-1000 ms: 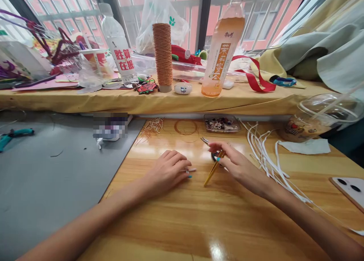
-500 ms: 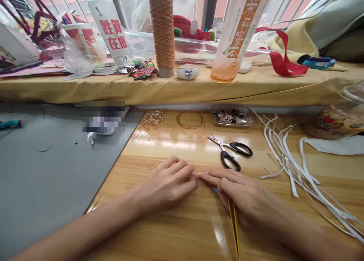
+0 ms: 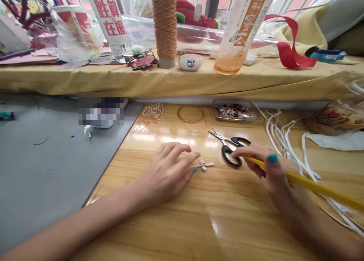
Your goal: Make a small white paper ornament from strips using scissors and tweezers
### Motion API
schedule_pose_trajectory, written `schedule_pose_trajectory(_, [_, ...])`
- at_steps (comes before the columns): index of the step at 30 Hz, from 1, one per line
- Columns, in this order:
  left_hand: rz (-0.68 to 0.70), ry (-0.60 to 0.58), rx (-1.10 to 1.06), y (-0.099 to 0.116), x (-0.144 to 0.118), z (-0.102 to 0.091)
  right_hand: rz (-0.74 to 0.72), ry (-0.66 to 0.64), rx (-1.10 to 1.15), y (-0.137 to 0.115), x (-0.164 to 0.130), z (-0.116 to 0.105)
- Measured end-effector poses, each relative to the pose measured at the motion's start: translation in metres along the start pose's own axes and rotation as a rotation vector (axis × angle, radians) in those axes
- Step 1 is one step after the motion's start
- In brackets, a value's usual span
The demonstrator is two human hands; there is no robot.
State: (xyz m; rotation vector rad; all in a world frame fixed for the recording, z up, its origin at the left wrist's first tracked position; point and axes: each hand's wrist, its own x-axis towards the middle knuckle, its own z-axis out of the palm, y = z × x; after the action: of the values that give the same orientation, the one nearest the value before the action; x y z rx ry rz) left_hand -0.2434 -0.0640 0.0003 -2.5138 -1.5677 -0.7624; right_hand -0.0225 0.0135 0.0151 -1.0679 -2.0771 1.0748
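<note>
Left hand (image 3: 167,170): laid on the table (image 3: 176,223), fingertips just beside the small white knot (image 3: 203,164), nothing gripped.
Right hand (image 3: 267,166): closed around yellow cords (image 3: 313,185), beside the scissors (image 3: 231,147).
Knot: judged light, soft, easily deformed; best pinched at its centre.
Cords: judged limp.

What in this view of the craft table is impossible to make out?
- Pixelated patch, head view: blurred over, its contents unreadable.
- Yellow stick in the right hand: far end cut off by the right edge.
- Tray of small pieces: too small to identify.
- Two bottles: tops cut off by the upper edge.
- Left hand: palm hides the table beneath.
</note>
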Motion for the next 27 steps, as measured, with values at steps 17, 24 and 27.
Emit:
schedule_pose_trajectory(17, [-0.044,-0.12,-0.144,-0.005,0.002,0.002,0.111,0.129,0.346,-0.007,0.007,0.031])
schedule_pose_trajectory(24, [0.021,-0.211,-0.181,-0.004,0.0,0.0,0.092,0.008,0.308,-0.018,0.001,0.037])
schedule_pose_trajectory(27, [0.05,-0.207,-0.175,-0.002,-0.001,0.0,0.023,-0.032,0.245,-0.019,0.001,0.041])
